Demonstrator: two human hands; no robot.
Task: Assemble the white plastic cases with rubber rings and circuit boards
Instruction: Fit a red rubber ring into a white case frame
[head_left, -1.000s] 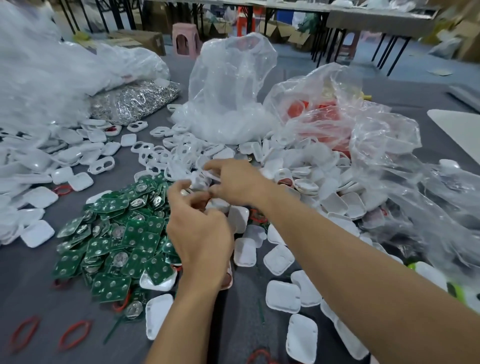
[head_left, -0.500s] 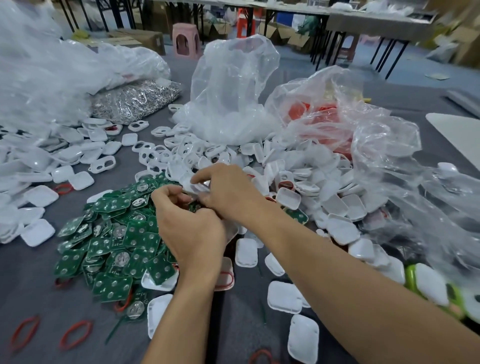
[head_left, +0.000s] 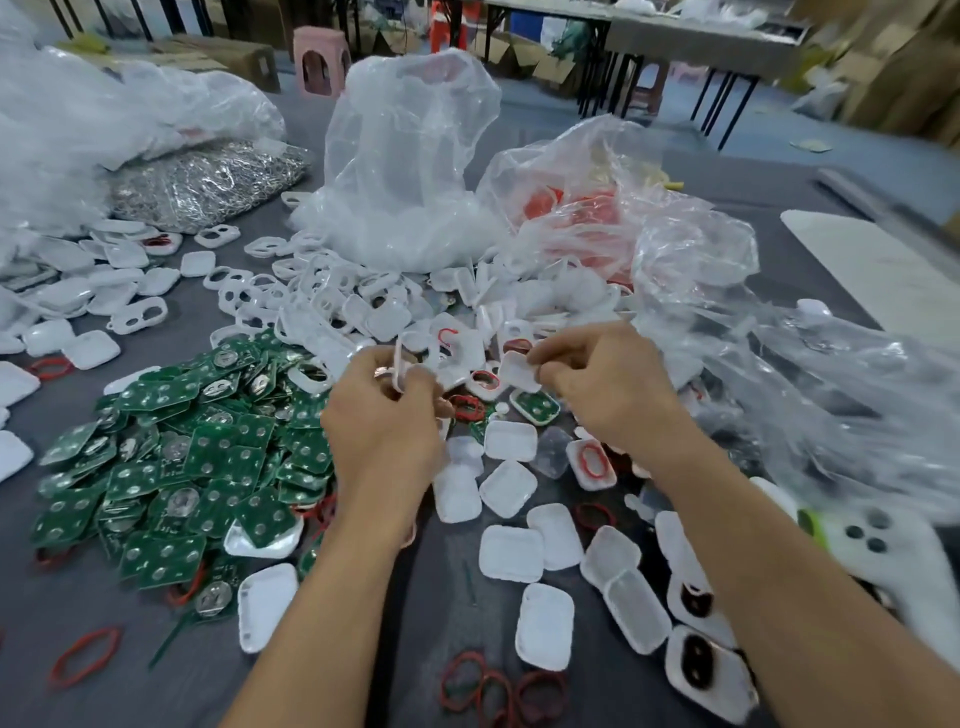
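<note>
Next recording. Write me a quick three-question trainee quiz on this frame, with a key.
1. True or false: the right hand is empty.
2. The green circuit boards are piled nearer which hand? A) left B) right
3. Fill in: the rubber rings nearest the camera are ____.
Key: 1 false, it pinches a white case half; 2 A, the left hand, which grips a white case piece; 3 red.

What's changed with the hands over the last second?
The hands came apart: the right hand moved rightward, away from the left hand, and now pinches a white rounded plastic case shell; the left hand grips a thin white plastic frame. The pile of green circuit boards, loose red rubber rings and clear plastic bags stayed put.
</note>
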